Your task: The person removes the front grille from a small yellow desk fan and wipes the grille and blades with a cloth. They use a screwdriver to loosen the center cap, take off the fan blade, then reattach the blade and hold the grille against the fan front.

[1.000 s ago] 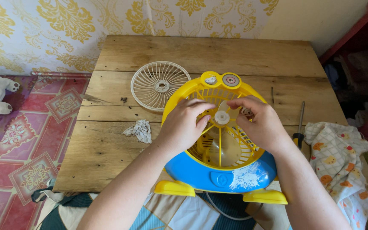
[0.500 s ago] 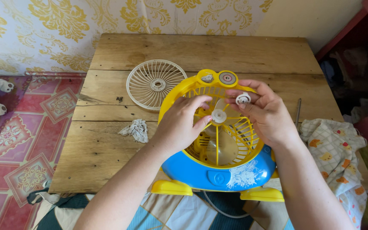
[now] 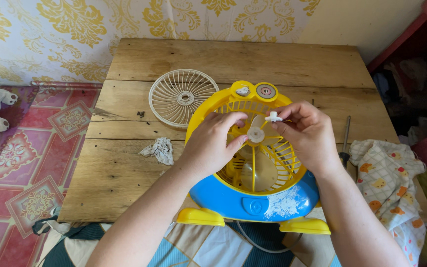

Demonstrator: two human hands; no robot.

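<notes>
R hand (image 3: 308, 134) pinches white cap (image 3: 273, 117) over fan (image 3: 255, 163); L hand (image 3: 213, 143) steadies blade hub (image 3: 255, 134).
</notes>
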